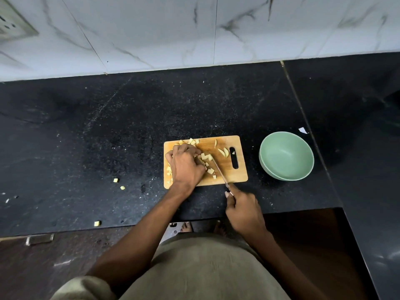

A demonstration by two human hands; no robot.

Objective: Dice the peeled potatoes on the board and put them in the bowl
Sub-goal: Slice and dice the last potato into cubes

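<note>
A wooden cutting board [227, 176] lies on the black speckled worktop [108, 131], its slotted handle end turned toward a pale green bowl [286, 155] that stands just beside it to the right, apart from the board and with nothing visible inside. The left hand [186, 165] rests knuckles-up on the left half of the board, its fingers [190, 150] curled down over a piece of potato that it presses against the wood; most of that piece is hidden under the hand. The right hand [243, 211] sits off the near edge of the board, over the worktop, with its fingers wrapped round the handle of a knife [218, 169], thumb lying along the top. The thin blade runs diagonally up and left across the board, its tip meeting the cluster of pale potato cubes [206, 158] right at the left hand's fingertips. More diced bits [192, 141] lie along the far edge of the board and by its left edge beneath the wrist, and a few curved potato slices [224, 152] rest next to the handle slot. Three stray cubes [116, 180] lie on the worktop well to the left of the board, one of them close to the front edge. A white marbled tile wall [151, 29] rises behind the worktop.
</note>
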